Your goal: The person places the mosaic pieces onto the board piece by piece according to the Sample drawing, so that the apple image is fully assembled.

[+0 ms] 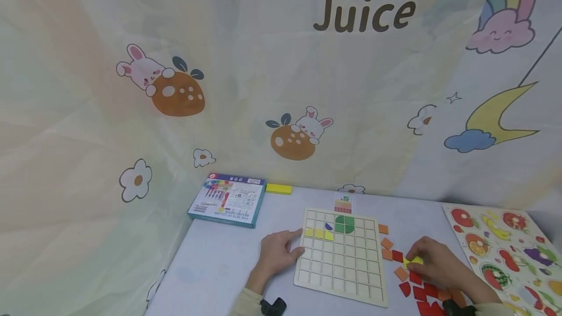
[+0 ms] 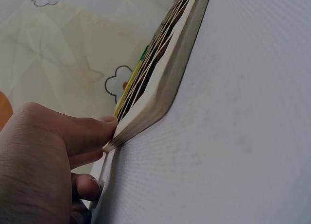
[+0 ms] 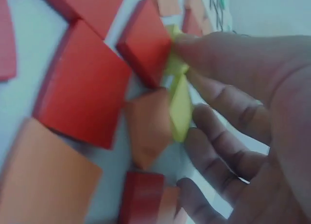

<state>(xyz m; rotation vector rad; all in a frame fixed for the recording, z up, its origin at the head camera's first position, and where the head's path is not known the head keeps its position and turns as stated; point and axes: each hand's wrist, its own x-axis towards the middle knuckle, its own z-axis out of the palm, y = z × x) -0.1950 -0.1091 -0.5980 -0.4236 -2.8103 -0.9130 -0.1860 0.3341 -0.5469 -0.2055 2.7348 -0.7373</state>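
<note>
A wooden grid board (image 1: 340,269) lies in the middle of the table. Several yellow tiles (image 1: 319,233), a small blue piece (image 1: 328,227) and green rounded pieces (image 1: 340,221) sit in its upper cells. My left hand (image 1: 274,252) grips the board's left edge with thumb and fingers, seen close in the left wrist view. To the right of the board, my right hand (image 1: 434,260) pinches a yellow tile (image 1: 414,260) over loose pieces. In the right wrist view, a second yellow piece (image 3: 181,110) shows just below its fingertips, beside red tiles (image 3: 85,83) and an orange tile (image 3: 148,124).
Several orange tiles (image 1: 401,273) and red pieces (image 1: 419,294) lie scattered right of the board. A fruit-picture sheet (image 1: 493,245) covers the right side. At the back are a box (image 1: 228,199), a yellow block (image 1: 278,189) and a pattern card (image 1: 344,203), before a printed curtain.
</note>
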